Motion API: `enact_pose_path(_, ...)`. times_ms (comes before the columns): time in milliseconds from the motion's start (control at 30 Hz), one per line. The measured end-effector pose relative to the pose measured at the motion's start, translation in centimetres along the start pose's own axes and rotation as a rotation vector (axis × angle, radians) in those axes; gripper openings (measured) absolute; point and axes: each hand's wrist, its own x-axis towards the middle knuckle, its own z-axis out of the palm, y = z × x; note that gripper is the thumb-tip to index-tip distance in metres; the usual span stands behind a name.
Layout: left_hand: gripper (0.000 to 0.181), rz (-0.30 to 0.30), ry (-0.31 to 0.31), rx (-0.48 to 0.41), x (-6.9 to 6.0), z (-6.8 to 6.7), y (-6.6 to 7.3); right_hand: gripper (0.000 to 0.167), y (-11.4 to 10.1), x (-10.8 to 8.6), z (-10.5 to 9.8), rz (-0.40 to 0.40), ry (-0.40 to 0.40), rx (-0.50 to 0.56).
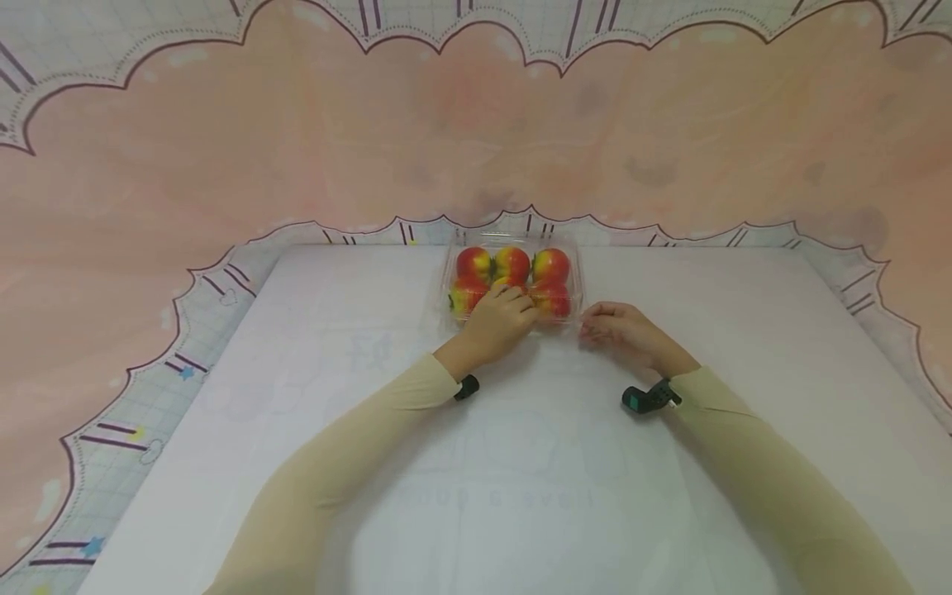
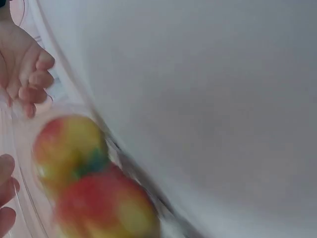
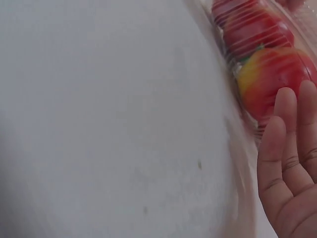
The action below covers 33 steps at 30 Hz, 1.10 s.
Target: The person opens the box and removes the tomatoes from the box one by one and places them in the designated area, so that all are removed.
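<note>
At the upper centre of the head view, a clear plastic box [image 1: 577,277] holding six red-and-yellow apples [image 1: 552,265] in two rows sits on the white table [image 1: 521,496]. The left hand [image 1: 500,322] bends over the box's near side, whether gripping it I cannot tell; the right hand [image 1: 625,332], apart from the left, has loosely extended fingers beside the lower-right corner.

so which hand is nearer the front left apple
Left: the left hand is at the box's front edge, just beside that apple; the right hand is farther off, by the box's front right corner.
</note>
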Motion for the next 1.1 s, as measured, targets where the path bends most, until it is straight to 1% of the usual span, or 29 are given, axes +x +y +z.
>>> enact_pose_path(67,0.007,-0.009,0.022,-0.001,-1.0,-0.3,-0.7,0.028,-0.1,-0.1,-0.3,-0.002,0.015,-0.098)
enact_pose_path(133,0.007,-0.014,0.051,-0.005,-2.0,-0.7,-1.5,0.037,-0.3,0.0,-0.5,-0.003,0.024,-0.161)
enact_pose_path(267,0.008,-0.038,0.095,-0.019,-4.0,-1.5,-3.2,0.041,-0.5,0.2,-0.8,0.016,0.049,-0.202)
enact_pose_path(400,0.014,-0.068,0.131,-0.034,-5.4,-2.3,-4.8,0.042,-0.8,0.7,-1.1,0.041,0.092,-0.185)
enact_pose_path(567,0.019,-0.109,0.171,-0.052,-6.4,-3.1,-6.5,0.046,-1.2,1.4,-1.4,0.076,0.122,-0.162)
enact_pose_path(733,0.016,-0.185,0.217,-0.109,-6.9,-3.3,-7.9,0.048,-1.7,2.4,-1.5,0.09,0.142,-0.167)
enact_pose_path(833,0.015,-0.224,0.233,-0.154,-7.1,-3.1,-8.5,0.048,-1.9,2.8,-1.5,0.105,0.151,-0.161)
enact_pose_path(933,0.014,-0.243,0.242,-0.196,-7.3,-2.7,-9.0,0.049,-1.9,3.2,-1.5,0.116,0.155,-0.154)
enact_pose_path(1100,0.013,-0.282,0.225,-0.272,-8.0,-1.7,-9.7,0.051,-1.9,3.8,-1.5,0.103,0.144,-0.12)
